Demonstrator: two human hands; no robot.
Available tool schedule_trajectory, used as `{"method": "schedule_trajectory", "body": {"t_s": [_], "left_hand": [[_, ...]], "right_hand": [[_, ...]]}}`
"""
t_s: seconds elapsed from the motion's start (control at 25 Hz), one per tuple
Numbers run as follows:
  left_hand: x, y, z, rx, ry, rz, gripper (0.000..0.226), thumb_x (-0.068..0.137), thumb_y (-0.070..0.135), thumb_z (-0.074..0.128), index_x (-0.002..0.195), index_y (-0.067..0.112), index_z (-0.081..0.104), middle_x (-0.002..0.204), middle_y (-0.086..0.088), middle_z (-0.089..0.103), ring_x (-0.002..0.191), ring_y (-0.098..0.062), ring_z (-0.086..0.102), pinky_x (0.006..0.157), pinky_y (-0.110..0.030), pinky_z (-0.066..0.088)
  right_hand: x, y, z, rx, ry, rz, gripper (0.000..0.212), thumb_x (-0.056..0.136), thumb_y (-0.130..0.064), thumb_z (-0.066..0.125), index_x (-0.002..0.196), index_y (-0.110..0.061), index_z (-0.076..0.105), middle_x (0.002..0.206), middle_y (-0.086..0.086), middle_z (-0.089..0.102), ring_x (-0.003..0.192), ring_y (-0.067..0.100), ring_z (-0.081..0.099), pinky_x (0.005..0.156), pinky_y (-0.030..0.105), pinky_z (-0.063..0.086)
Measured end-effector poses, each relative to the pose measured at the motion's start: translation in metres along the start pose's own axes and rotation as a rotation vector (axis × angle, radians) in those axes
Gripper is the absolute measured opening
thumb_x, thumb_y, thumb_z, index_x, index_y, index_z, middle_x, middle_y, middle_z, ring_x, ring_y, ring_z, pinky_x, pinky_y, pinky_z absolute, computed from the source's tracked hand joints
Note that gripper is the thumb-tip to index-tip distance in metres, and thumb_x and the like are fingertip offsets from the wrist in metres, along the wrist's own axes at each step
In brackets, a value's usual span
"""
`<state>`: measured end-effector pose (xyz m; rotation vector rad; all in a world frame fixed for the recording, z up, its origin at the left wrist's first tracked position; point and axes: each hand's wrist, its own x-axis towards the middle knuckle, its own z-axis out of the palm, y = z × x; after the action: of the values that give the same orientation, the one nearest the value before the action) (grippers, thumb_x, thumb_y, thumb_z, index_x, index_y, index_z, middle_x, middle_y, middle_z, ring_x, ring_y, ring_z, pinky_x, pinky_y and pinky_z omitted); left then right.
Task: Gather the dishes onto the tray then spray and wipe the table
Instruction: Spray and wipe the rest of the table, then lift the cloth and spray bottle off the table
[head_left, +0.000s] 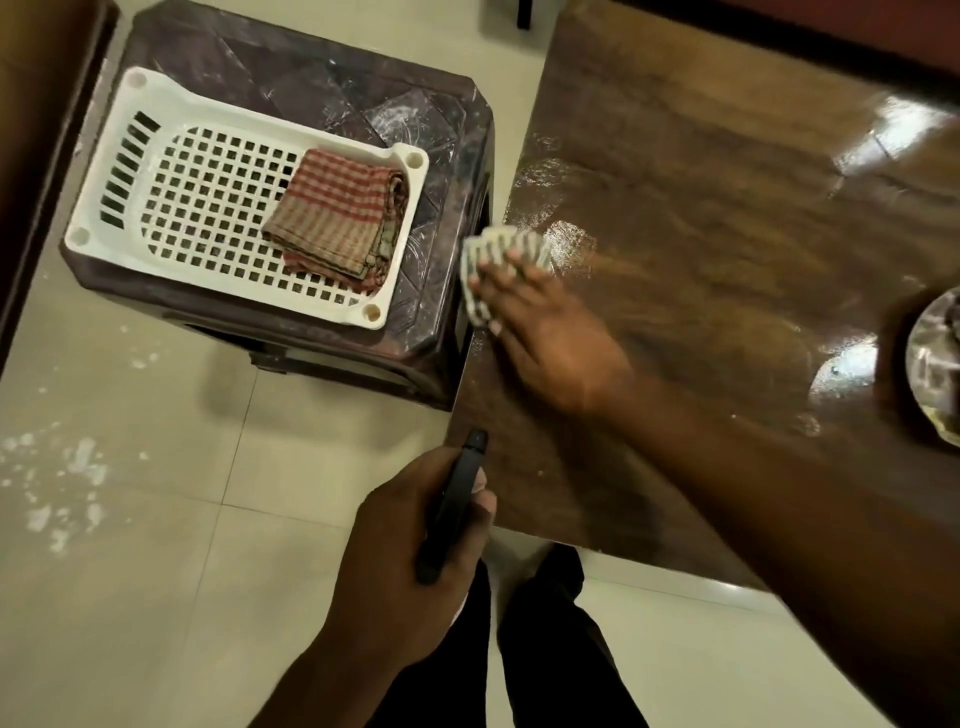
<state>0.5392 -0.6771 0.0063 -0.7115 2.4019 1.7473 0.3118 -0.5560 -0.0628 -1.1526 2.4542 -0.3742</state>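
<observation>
My right hand (545, 332) presses flat on a pale striped cloth (488, 260) at the left edge of the glossy brown wooden table (727, 182). Damp streaks shine on the wood around the cloth. My left hand (410, 540) is closed around a slim black object (454, 499), held upright just off the table's near-left corner; I cannot tell what it is. A white perforated plastic tray (156, 171) rests on a dark brown stool (322, 93) to the left of the table. In the tray lies a folded red-and-tan checked cloth (337, 213). A steel dish (935, 364) shows at the right edge.
Cream floor tiles (156, 519) with white specks lie at the lower left. My dark trouser legs (550, 649) stand below the table's near corner. A dark wooden furniture edge (31, 156) runs along the left side. The stool sits tight against the table's left edge.
</observation>
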Motion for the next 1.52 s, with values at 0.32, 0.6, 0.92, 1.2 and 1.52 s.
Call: {"method": "schedule_trajectory", "body": {"t_s": [0.32,0.6,0.92,1.2,1.52], "left_hand": [[-0.003,0.025,0.024,0.029,-0.031,0.061,0.014,0.094,0.051,0.061,0.102,0.039,0.062,0.087,0.018,0.072,0.080,-0.009,0.071,0.068,-0.013,0.054],[-0.040,0.044,0.053,-0.010,0.014,0.013,0.013,0.091,0.033,0.071,0.101,0.041,0.070,0.091,0.020,0.077,0.089,-0.002,0.075,0.086,-0.022,0.061],[-0.116,0.116,0.022,0.779,0.463,0.133,0.058,0.116,0.025,0.038,0.167,0.012,0.015,0.146,-0.021,0.051,0.151,-0.018,0.041,0.124,-0.020,0.020],[-0.213,0.179,-0.079,0.359,0.351,-0.064,0.046,0.095,0.080,0.042,0.123,0.051,0.064,0.100,0.029,0.067,0.100,0.000,0.064,0.081,-0.021,0.049],[-0.232,0.150,-0.202,0.077,0.487,-0.344,0.071,0.087,0.079,0.055,0.130,0.026,0.075,0.128,0.007,0.077,0.121,-0.029,0.071,0.103,-0.051,0.057]], "right_hand": [[-0.237,0.014,0.062,-0.026,-0.126,-0.193,0.060,0.114,-0.030,0.045,0.170,-0.029,0.024,0.180,-0.011,0.015,0.167,0.016,0.010,0.133,0.041,0.020],[-0.297,-0.019,0.071,0.354,0.294,0.725,0.048,0.113,-0.026,0.048,0.162,-0.029,0.047,0.169,-0.020,0.036,0.162,0.001,0.022,0.128,0.032,0.031],[-0.259,-0.097,-0.066,1.671,0.550,1.058,0.033,0.114,-0.022,0.046,0.135,-0.016,0.071,0.130,0.008,0.078,0.123,0.031,0.072,0.110,0.048,0.054],[-0.311,-0.140,-0.178,2.140,0.357,0.892,0.039,0.104,-0.036,0.058,0.115,-0.010,0.084,0.133,0.016,0.075,0.110,0.021,0.079,0.095,0.036,0.064],[-0.250,-0.204,-0.190,2.174,0.205,0.776,0.060,0.087,-0.028,0.083,0.138,0.001,0.068,0.134,0.023,0.072,0.112,0.030,0.078,0.094,0.044,0.065]]}}
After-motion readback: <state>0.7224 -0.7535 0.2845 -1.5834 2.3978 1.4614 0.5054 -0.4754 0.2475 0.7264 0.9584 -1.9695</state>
